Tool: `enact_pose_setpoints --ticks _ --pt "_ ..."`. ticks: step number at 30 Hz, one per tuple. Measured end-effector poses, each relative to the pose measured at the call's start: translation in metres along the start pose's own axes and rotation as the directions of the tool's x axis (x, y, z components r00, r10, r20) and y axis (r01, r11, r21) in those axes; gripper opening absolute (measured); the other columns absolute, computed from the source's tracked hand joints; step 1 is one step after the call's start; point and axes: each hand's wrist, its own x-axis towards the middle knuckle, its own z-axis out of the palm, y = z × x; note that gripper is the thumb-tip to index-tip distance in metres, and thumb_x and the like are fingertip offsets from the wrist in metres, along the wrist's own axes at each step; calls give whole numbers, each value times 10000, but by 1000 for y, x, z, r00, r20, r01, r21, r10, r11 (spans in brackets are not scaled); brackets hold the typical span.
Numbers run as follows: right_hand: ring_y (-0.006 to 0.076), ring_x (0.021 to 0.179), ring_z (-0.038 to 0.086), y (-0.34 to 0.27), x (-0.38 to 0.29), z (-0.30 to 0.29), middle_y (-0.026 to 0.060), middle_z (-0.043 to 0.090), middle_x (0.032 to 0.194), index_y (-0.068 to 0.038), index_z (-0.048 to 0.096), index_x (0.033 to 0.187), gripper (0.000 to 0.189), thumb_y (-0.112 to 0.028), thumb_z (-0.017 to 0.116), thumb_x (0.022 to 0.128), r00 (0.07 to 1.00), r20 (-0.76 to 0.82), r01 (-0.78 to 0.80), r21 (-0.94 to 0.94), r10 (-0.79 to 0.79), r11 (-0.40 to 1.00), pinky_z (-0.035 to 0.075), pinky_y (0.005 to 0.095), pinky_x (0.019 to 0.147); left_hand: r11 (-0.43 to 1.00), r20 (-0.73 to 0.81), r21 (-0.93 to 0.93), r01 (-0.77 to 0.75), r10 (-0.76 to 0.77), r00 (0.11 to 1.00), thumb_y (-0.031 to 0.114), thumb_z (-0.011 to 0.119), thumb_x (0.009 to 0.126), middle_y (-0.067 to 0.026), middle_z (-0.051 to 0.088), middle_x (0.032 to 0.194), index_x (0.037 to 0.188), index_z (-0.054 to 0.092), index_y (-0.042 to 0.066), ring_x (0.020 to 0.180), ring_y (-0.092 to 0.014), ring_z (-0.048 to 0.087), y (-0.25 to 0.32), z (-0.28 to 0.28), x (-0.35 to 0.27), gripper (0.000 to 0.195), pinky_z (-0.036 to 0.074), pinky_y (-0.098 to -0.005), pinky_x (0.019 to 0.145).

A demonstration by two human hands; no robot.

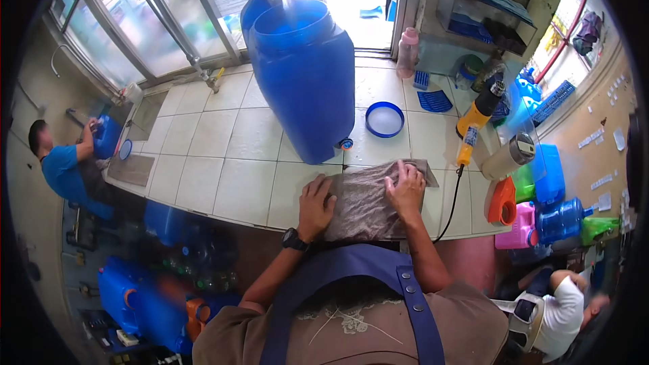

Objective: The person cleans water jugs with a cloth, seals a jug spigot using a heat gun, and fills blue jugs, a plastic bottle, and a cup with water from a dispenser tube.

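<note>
A damp brownish cloth (369, 208) lies wrinkled on the tiled counter in front of me. My left hand (317, 207) rests at its left edge, palm down, thumb touching the fabric. Across from it, my right hand (407, 190) presses on the cloth's right side with its fingers somewhat spread. Beyond the cloth stands a tall blue plastic water container (309, 81), its wide mouth uncapped. A clear stream of water (288, 2) falls into that mouth. At its base is a small spout with an orange-centred cap (346, 144). The blue round lid (385, 119) lies to the right.
A yellow heat gun (475, 114) stands on the right with its cord hanging off the counter edge. Near it are a tumbler (508, 156), an orange plastic piece (502, 202) and a pink bottle (407, 53). A tap (210, 80) sits at back left. Co-workers (66, 162) are at both sides.
</note>
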Motion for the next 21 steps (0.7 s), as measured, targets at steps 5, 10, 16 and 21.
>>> enact_pose_setpoints --ticks 5,10,16,21 --pt "348 1163 531 29 34 15 137 562 1309 -82 614 1295 488 -255 670 843 997 -74 40 110 -32 993 411 456 1011 977 -91 209 45 -26 996 177 663 844 -132 606 1312 1253 653 57 1098 -349 560 3 25 1 426 440 -421 957" --pt "354 1154 533 26 53 37 147 565 1317 -91 667 1213 404 -207 669 826 965 -251 95 47 -80 994 411 463 1015 993 -105 110 52 -40 994 125 678 819 -113 640 1200 1202 677 58 1025 -324 593 3 27 7 389 455 -396 915" --pt "352 1164 522 33 66 37 154 564 1335 -89 701 1140 341 -175 671 811 959 -276 100 119 -64 988 374 458 1062 987 -97 30 156 -153 983 90 693 793 -104 651 1098 1114 703 59 967 -303 612 7 29 27 323 482 -367 849" --pt "344 1153 525 32 62 31 156 567 1332 -79 699 1133 325 -158 661 819 953 -272 160 79 -133 984 370 452 1070 983 -188 154 95 -65 980 81 693 785 -101 652 1080 1066 710 55 922 -295 607 10 28 40 283 497 -363 801"
